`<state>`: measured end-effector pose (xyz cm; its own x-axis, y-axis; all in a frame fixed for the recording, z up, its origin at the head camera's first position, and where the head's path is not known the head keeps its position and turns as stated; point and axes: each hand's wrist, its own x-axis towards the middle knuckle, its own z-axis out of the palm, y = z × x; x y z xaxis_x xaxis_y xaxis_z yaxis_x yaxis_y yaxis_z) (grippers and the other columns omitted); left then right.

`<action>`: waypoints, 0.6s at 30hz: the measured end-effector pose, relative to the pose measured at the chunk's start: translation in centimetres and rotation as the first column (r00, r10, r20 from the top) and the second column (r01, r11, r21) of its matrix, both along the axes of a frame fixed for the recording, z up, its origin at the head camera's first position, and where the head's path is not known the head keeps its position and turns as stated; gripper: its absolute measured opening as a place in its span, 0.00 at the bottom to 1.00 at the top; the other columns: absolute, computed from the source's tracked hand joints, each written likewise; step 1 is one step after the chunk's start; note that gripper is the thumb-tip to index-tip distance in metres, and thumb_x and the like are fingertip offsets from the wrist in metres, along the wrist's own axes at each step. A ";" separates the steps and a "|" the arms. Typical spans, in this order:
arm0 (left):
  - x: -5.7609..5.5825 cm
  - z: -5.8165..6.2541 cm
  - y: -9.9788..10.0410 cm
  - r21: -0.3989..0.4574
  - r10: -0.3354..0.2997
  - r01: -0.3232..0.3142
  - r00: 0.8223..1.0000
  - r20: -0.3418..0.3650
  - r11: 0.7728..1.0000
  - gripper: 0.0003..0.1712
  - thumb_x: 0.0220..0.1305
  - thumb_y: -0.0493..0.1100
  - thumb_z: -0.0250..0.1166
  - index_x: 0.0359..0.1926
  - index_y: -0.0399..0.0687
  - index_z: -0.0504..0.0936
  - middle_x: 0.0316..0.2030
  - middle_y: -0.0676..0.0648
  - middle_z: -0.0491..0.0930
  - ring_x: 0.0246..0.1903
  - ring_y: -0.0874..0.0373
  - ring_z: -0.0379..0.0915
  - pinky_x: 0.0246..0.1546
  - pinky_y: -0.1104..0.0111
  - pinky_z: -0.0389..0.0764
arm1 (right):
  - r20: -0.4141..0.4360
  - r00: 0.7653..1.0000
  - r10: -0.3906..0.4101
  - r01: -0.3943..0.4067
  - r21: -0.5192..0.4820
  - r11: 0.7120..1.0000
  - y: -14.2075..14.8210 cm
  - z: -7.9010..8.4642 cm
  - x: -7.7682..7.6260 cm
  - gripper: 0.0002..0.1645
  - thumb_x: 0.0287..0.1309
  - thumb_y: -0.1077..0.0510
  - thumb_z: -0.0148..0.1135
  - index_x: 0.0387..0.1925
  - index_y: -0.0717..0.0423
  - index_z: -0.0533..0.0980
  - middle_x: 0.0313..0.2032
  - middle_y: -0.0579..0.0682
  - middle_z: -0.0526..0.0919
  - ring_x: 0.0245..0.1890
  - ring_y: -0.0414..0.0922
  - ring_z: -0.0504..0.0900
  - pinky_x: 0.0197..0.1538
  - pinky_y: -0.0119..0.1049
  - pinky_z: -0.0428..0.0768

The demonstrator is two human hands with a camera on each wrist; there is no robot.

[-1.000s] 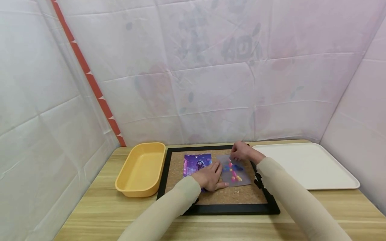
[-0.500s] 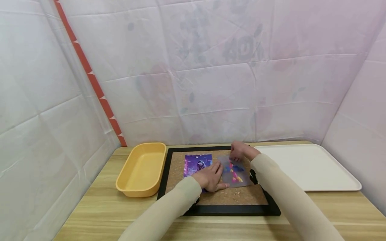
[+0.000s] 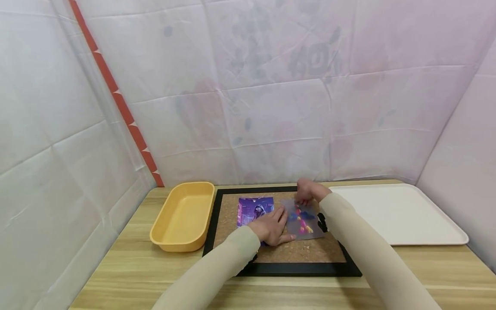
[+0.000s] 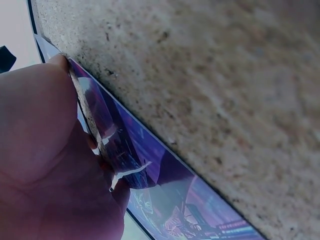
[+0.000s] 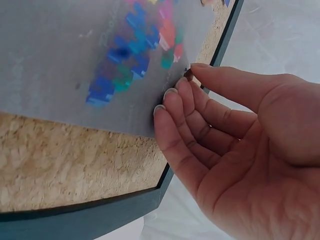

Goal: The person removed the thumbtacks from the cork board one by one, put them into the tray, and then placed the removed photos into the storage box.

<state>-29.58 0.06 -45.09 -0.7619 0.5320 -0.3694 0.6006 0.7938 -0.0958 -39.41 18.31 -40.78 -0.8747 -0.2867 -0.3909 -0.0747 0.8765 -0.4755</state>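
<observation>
A cork board (image 3: 321, 256) in a black frame lies on the table. On it are a purple poster (image 3: 253, 206) with a hooded figure and a grey translucent sheet (image 3: 293, 232) with a colourful pattern. My left hand (image 3: 271, 227) rests with fingers extended over the poster and the sheet's left edge, covering the poster's lower part. My right hand (image 3: 308, 190) is at the sheet's top edge. In the right wrist view its thumb and index finger pinch a small brown thumbtack (image 5: 188, 75) against the sheet, mostly hidden by the fingertips; the other fingers curl beside it.
A yellow plastic basin (image 3: 182, 217) stands left of the board on the wooden table (image 3: 128, 262). To the right lies a white tray (image 3: 399, 215), partly behind the right forearm. White sheeting (image 3: 271, 107) walls in the back and sides.
My right wrist and forearm have swung slightly left and the hand has tilted, with the fingertips staying near the sheet's top edge. The left hand holds its place.
</observation>
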 end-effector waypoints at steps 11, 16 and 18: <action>-0.2 -0.4 0.1 -0.005 0.012 -0.012 1.000 -0.003 1.000 0.50 0.74 0.75 0.36 0.83 0.53 0.38 0.82 0.50 0.33 0.80 0.60 0.28 0.77 0.70 0.43 | 0.004 0.999 -0.051 0.051 -0.027 0.998 -0.2 -0.1 0.0 0.11 0.64 0.64 0.62 0.25 0.63 0.80 0.21 0.49 0.82 0.21 0.40 0.79 0.29 0.32 0.83; 0.4 0.5 -0.1 -0.013 0.003 -0.003 1.000 -0.017 1.000 0.49 0.74 0.75 0.35 0.83 0.53 0.39 0.83 0.50 0.35 0.80 0.60 0.30 0.77 0.71 0.45 | 0.005 0.998 -0.065 0.065 -0.026 0.998 -0.3 -0.3 -0.1 0.11 0.65 0.63 0.63 0.26 0.64 0.81 0.22 0.50 0.82 0.22 0.40 0.79 0.30 0.33 0.83; 0.7 1.0 -0.1 -0.009 -0.001 0.001 1.000 -0.016 1.000 0.49 0.74 0.74 0.36 0.83 0.53 0.41 0.83 0.50 0.36 0.81 0.59 0.32 0.77 0.71 0.47 | 0.013 0.997 -0.070 0.070 -0.034 0.997 -0.2 -0.4 -0.1 0.11 0.65 0.62 0.64 0.27 0.64 0.81 0.23 0.50 0.82 0.22 0.40 0.79 0.30 0.33 0.83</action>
